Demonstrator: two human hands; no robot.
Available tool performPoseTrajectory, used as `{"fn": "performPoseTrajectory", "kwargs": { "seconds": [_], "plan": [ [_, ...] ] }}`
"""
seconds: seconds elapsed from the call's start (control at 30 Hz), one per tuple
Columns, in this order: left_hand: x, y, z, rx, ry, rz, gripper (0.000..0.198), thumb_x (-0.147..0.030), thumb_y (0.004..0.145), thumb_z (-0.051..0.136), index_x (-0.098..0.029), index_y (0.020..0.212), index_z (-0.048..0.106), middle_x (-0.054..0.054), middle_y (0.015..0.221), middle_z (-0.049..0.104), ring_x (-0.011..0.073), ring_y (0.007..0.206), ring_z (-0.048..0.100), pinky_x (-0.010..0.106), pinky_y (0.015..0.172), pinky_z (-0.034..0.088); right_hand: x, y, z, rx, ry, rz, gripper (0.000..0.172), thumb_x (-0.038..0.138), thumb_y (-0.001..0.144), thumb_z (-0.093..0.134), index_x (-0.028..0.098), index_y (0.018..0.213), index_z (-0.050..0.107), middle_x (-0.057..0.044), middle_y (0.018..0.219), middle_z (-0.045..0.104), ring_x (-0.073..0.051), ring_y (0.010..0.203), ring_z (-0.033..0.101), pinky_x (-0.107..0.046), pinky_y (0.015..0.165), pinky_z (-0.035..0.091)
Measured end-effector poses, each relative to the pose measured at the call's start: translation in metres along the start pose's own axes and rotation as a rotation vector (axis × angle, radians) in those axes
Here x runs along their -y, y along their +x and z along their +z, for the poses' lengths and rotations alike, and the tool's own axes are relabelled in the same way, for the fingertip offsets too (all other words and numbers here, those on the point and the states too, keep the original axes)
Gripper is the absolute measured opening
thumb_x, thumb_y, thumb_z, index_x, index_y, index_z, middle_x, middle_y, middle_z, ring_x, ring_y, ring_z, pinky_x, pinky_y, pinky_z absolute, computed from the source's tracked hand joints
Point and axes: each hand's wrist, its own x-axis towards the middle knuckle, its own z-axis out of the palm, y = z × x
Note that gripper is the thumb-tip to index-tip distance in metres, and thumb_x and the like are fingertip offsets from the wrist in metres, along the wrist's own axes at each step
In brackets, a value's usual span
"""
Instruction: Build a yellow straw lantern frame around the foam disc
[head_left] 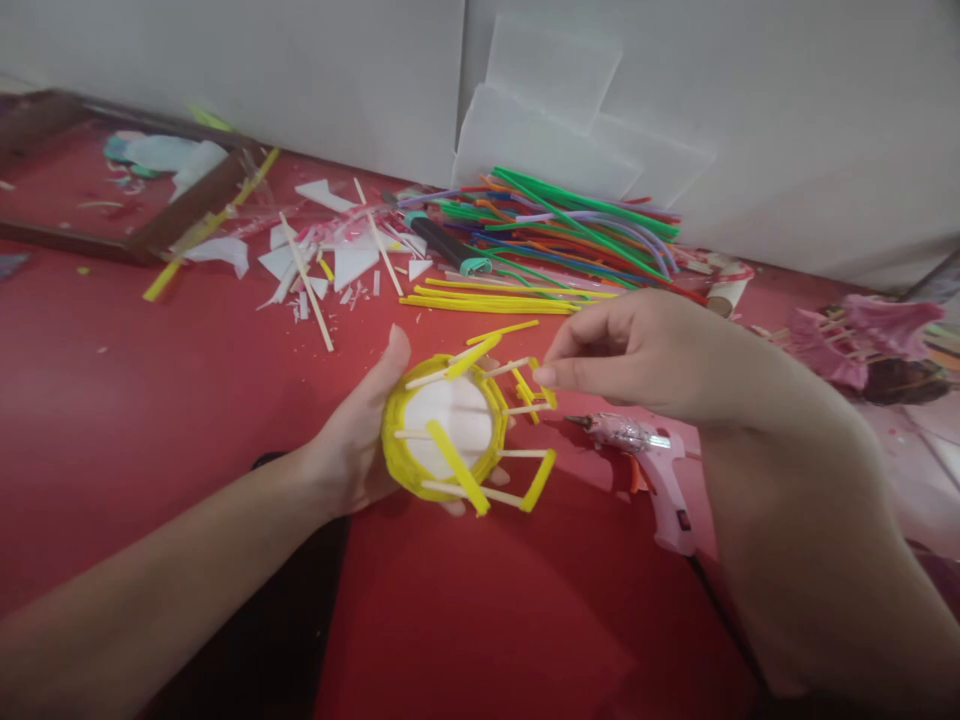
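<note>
While my left hand (356, 450) holds the piece (450, 425) over the red table (112, 350), it makes the hub of my clock: a yellow ring around a white disc, with pale sticks (523, 454) standing out of the ring. Its long axis, from ring to stick ends, runs from nine o'clock to three, so the sticks point to three, and the disc's inner face is turned toward me. Yellow strips (538, 481) bridge the stick ends in pairs.

My left palm is at nine, the thumb raised toward eleven, apart from the fingers, whose tips show past the far edge at four and six; together they cradle the ring. From two o'clock comes my right hand (645, 350), thumb and forefinger drawn together at a strip on the upper right sticks; whether they are clamped on it I cannot tell.

The pink glue gun (667, 485) lies between three and four, its nozzle aimed back at the piece. Yellow stems (495, 300) lie just past twelve, with the coloured bundle (577, 235) at one and white sheets (555, 140) behind. White scraps (352, 265) spread at eleven, and the brown frame (191, 200) sits at ten
</note>
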Motion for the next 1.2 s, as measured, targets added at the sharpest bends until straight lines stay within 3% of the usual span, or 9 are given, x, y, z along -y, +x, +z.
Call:
{"fn": "performPoseTrajectory", "kwargs": {
  "seconds": [0.7,0.97,1.2],
  "plan": [
    [0.000,-0.001,0.000,-0.032,-0.019,-0.022,0.091,-0.077,0.099,0.013,-0.012,0.119,0.075,0.017,0.106,0.082,0.0317,0.092,0.081,0.041,0.067,0.068,0.002,-0.001,0.000,0.012,0.016,0.019,0.027,0.048,0.082,0.073,0.024,0.070,0.071,0.002,0.065,0.064,-0.014,0.060,0.054,-0.030,0.057,0.040],
    [0.000,-0.001,-0.002,0.070,-0.047,0.028,0.079,-0.077,0.099,0.027,-0.017,0.128,0.069,0.016,0.120,0.079,0.0352,0.106,0.078,0.044,0.076,0.068,0.001,-0.005,-0.009,-0.109,0.078,0.009,0.034,0.058,0.080,0.076,0.025,0.084,0.077,0.001,0.063,0.061,-0.015,0.061,0.055,-0.031,0.060,0.042],
    [0.000,0.000,-0.003,0.121,-0.057,0.059,0.083,-0.078,0.099,0.020,-0.018,0.131,0.068,0.014,0.119,0.079,0.0358,0.108,0.077,0.044,0.077,0.067,0.002,-0.006,-0.005,-0.031,0.091,-0.035,0.039,0.063,0.076,0.077,0.024,0.074,0.075,-0.001,0.074,0.070,-0.017,0.069,0.061,-0.031,0.064,0.046]
  ]
}}
